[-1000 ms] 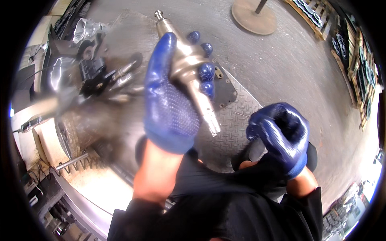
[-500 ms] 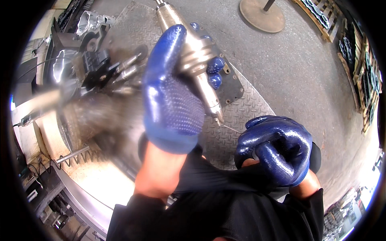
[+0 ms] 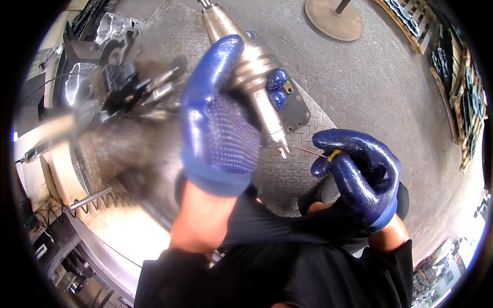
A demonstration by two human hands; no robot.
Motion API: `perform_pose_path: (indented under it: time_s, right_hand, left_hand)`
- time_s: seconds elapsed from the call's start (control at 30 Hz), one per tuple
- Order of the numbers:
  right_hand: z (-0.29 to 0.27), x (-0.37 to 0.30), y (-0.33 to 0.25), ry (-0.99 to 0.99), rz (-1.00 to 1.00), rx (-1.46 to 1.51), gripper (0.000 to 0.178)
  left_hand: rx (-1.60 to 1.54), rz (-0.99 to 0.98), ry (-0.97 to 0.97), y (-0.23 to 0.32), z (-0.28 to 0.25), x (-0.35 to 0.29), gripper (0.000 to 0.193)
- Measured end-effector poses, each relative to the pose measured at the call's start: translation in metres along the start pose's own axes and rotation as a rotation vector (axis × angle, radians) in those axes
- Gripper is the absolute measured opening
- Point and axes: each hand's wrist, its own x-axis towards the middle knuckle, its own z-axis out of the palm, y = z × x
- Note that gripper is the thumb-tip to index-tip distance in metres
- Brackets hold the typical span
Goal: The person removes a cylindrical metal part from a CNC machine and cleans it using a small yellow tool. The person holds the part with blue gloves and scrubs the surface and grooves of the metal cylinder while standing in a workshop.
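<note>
My left hand (image 3: pixel 218 118), in a blue coated glove, is wrapped round a metal milling tool holder (image 3: pixel 255 64). Its tapered end points up and away, and the cutter end (image 3: pixel 280 143) slants down toward my right hand. In my gloved right hand (image 3: pixel 362 177), thumb and fingers pinch a small screwdriver with a thin shaft (image 3: pixel 310 151); a bit of its yellow handle (image 3: pixel 335 154) shows. The shaft tip is close to the cutter end, with a small gap between them. The palm side of the screwdriver handle is hidden by the glove.
On the left stand more tool holders (image 3: pixel 162 92), a coil spring (image 3: pixel 102 200) and a cream machine edge (image 3: pixel 64 169). Below my hands lies a tread-plate floor (image 3: pixel 280 185) with a dark flat plate (image 3: pixel 298 115). A round stand base (image 3: pixel 334 20) and loaded pallets (image 3: pixel 457 97) are farther right.
My right hand has risen slightly and opened its curl, so the yellow handle now shows. The screwdriver shaft has come away from the cutter end. The left hand has barely shifted.
</note>
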Motion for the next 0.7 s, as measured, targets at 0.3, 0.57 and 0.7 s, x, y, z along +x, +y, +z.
perform_pose_path:
  time_s: [0.3, 0.57, 0.7]
  right_hand:
    - [0.006, 0.006, 0.012, 0.038, -0.149, -0.224, 0.032]
    - [0.009, 0.005, 0.006, -0.048, 0.118, -0.012, 0.041]
    - [0.011, 0.006, 0.010, -0.098, 0.187, -0.084, 0.035]
  left_hand:
    - [0.196, 0.082, -0.200, -0.003, 0.011, -0.006, 0.045]
    - [0.179, 0.213, -0.314, -0.027, 0.019, 0.013, 0.034]
    - [0.213, 0.230, -0.471, -0.034, 0.022, 0.018, 0.033]
